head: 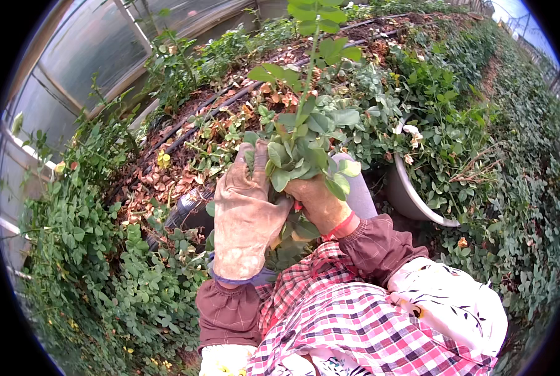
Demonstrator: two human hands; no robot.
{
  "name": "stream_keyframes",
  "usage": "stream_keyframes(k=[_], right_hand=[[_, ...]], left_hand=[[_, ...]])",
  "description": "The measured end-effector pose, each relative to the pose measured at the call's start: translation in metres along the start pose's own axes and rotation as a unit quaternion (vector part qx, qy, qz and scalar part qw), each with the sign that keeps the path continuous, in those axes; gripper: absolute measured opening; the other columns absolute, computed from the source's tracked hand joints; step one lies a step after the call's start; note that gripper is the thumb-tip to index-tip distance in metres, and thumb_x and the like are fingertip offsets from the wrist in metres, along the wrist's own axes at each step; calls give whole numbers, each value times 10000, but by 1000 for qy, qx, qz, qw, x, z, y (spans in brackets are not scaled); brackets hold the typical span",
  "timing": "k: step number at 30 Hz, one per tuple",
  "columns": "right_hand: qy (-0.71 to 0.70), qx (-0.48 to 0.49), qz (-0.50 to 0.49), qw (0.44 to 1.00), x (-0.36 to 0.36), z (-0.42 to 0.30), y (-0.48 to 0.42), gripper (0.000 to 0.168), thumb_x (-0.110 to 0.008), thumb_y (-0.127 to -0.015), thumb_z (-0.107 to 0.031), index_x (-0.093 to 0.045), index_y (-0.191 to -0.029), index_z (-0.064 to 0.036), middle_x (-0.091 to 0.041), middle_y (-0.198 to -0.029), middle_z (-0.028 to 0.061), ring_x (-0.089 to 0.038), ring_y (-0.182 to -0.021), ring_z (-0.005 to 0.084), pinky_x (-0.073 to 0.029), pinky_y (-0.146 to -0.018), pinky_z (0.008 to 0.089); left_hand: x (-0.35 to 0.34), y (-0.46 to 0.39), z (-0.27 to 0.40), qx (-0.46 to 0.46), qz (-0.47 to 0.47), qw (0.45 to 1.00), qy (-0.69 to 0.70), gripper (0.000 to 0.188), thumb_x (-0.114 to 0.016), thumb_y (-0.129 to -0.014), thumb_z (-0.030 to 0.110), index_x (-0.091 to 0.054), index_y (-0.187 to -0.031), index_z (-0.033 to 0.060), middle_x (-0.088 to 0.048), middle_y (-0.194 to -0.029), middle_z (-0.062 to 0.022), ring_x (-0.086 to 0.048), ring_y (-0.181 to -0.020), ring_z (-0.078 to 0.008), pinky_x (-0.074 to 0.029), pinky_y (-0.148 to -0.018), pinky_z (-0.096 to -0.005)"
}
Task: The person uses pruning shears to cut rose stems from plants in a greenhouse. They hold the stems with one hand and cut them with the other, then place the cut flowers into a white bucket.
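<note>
My left hand (247,216), in a worn tan work glove with a blue cuff, is closed around the lower leaves of a leafy green stem (303,101). One leaf pokes out between its fingers. Close on its right, my right hand (320,199), with a red band at the wrist, grips the same leafy bunch (303,155) low down. Leaves cover its fingertips. A small red piece (298,206) shows beside that hand; what it belongs to is hidden. From the bunch the stem rises nearly upright, past the top of the view.
Dense rose-like bushes (115,282) grow on both sides. Black irrigation hoses (204,120) run over soil with dry leaves (176,185). A pale round container rim (414,199) stands at the right. Translucent sheeting (94,51) on a frame walls the upper left. A checked apron (346,319) covers my lap.
</note>
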State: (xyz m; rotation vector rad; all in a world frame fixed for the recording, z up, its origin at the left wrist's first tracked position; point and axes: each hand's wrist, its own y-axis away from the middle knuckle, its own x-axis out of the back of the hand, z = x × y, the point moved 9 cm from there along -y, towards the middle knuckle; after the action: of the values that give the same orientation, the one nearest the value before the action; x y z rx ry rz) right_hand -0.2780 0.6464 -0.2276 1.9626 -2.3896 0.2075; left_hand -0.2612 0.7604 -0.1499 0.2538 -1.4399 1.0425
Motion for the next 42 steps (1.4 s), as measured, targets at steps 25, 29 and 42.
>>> stream_keyframes(k=[25, 29, 42], right_hand=[[-316, -80, 689, 648, 488, 226, 167, 369, -657, -921, -451, -607, -1111, -138, -498, -917, 69, -525, -790, 245, -514, -618, 491], [-303, -247, 641, 660, 368, 285, 171, 417, -773, -850, -314, -621, -1181, -110, -555, -946, 59, -534, -837, 198, -542, -804, 435], [-226, -83, 336, 911, 172, 187, 72, 389, -637, -920, -23, -512, -1289, -15, -544, -812, 23, -517, -655, 125, -548, -734, 359]], left_hand=[[-84, 75, -46, 69, -122, 959, 246, 499, -549, -785, -23, -613, -1277, -67, -626, -1258, -250, -632, -1091, -352, -498, -932, -382], [-71, 93, -55, 132, -86, 958, 242, 409, -534, -842, -13, -628, -1238, -54, -620, -1268, -252, -626, -1101, -362, -499, -929, -395], [-181, 227, -39, 42, -224, 968, 103, 210, -618, -810, 180, -711, -993, 132, -684, -904, -117, -667, -896, -311, -524, -754, -424]])
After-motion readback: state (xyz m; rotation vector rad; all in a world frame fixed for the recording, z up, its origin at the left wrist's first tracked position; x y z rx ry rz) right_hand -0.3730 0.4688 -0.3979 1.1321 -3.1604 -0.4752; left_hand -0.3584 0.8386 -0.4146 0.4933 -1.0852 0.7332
